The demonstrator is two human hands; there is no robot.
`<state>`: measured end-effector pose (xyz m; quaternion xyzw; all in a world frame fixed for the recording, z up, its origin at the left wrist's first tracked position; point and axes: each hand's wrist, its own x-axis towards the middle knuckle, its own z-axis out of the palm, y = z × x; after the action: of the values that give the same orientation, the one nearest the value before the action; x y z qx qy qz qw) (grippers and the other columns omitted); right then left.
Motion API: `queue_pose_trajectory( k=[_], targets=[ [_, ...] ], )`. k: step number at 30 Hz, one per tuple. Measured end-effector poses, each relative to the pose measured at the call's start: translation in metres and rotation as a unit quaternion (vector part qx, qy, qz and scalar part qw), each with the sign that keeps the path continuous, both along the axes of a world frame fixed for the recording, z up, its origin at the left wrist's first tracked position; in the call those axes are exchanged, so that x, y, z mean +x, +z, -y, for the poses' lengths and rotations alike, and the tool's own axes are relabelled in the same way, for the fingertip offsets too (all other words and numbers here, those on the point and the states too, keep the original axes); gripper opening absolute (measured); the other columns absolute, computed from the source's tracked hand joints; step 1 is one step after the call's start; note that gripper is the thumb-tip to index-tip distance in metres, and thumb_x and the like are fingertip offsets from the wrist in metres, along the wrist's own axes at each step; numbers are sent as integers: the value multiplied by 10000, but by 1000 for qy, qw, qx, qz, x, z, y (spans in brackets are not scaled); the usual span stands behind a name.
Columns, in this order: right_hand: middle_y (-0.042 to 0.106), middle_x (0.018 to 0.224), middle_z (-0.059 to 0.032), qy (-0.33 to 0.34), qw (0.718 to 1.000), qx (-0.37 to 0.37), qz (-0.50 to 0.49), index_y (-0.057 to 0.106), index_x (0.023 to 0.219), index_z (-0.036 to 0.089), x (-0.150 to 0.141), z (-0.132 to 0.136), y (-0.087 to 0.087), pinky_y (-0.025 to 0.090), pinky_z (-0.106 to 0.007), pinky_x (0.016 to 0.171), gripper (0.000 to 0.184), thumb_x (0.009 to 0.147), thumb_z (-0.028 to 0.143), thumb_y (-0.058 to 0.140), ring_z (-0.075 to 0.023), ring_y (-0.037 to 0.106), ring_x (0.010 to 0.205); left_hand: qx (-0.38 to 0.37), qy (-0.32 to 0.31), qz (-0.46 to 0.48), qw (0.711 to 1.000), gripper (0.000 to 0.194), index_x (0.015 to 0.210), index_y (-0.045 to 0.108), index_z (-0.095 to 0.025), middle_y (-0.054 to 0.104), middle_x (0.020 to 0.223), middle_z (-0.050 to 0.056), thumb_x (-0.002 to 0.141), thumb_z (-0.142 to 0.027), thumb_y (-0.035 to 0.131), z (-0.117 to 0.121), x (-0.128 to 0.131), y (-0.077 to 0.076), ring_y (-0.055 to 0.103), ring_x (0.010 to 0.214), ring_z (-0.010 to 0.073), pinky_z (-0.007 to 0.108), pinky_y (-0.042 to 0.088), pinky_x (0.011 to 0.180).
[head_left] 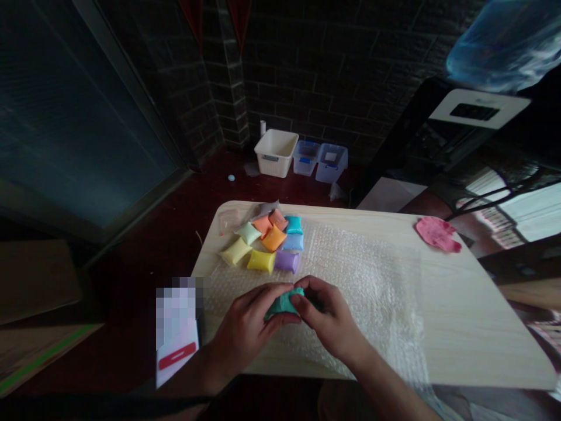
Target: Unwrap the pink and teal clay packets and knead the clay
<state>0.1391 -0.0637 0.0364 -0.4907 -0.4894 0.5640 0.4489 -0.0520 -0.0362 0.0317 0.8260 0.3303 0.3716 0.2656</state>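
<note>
A small teal clay packet (286, 302) is between my two hands, over the front part of the table. My left hand (254, 316) wraps round its left side, the thumb beneath it. On the right end, my right hand (326, 310) pinches it between thumb and fingers. Part of the packet is hidden by my fingers. Just beyond my hands lie several pillow-shaped packets, among them a yellow packet (261, 261), a purple packet (287, 261), an orange packet (274, 238) and a light blue packet (293, 241).
Bubble wrap (368, 275) covers much of the wooden table (473, 327). A crumpled pink piece (438, 234) lies at the far right. To the left stands a phone-like screen (177, 333). On the floor beyond are a white bin (276, 155) and two clear boxes (332, 164).
</note>
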Motion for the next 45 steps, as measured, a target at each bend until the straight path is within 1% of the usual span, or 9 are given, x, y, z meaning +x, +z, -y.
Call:
queue_pose_trajectory(
  k=[6,9,12,14,17,23,28,35,45],
  targets=[
    [715,1024,-64,2,986,101,134,676,1256,225,13,2,5,473,-306,675,319,965,356,681,-159,593,743,-109,-25,-3,994,387,1259,660,-195,774,1181,91,938,-407,703,-7,0,-1,740,1062,231,305,573,928],
    [743,1059,-74,43,977,154,138,716,1246,245,17,0,12,510,-340,765,296,954,294,700,-194,649,865,-196,-38,5,980,363,1214,695,-194,783,1114,77,925,-412,723,-12,-3,2,736,1003,237,313,554,895],
    [753,1104,-74,73,977,165,116,722,1223,260,18,-2,15,527,-372,857,273,951,262,706,-216,678,978,-297,-56,43,952,440,1252,667,-196,772,1109,76,889,-423,766,-16,-7,5,719,1011,246,319,532,876],
    [761,1075,-63,76,973,171,132,718,1196,256,18,-1,17,532,-354,830,263,933,251,722,-204,687,941,-362,-63,77,927,521,1286,611,-185,765,1079,78,866,-438,789,-18,-9,7,712,987,244,320,522,842],
    [757,965,-33,81,963,180,181,701,1144,233,16,2,20,511,-294,704,252,895,235,742,-161,665,788,-423,-78,105,897,478,1128,603,-165,728,940,42,831,-475,812,-20,-10,10,677,857,201,282,484,731],
    [724,903,-2,115,955,184,203,676,1047,209,13,5,28,474,-254,675,196,867,211,754,-123,619,726,-492,-126,88,857,476,960,592,-144,594,800,-13,826,-559,782,-20,-11,13,538,719,129,240,384,615],
    [754,923,-31,135,971,116,159,747,1060,197,15,4,28,483,-263,679,206,882,296,782,-142,635,762,-569,-174,109,796,478,926,544,-160,552,702,-64,816,-548,800,-21,-15,12,399,557,66,206,269,505],
    [736,849,-27,154,979,59,116,752,1034,180,16,6,19,442,-266,615,233,884,355,786,-138,571,691,-613,-204,89,758,509,935,559,-158,700,779,13,781,-564,823,-25,-19,13,462,563,76,200,285,497],
    [701,844,-30,185,974,45,120,705,1027,174,14,8,27,426,-263,583,182,943,335,698,-134,537,668,-658,-230,72,713,587,926,576,-162,746,782,41,687,-610,869,-31,-24,11,479,514,71,192,285,483]
  ],
)
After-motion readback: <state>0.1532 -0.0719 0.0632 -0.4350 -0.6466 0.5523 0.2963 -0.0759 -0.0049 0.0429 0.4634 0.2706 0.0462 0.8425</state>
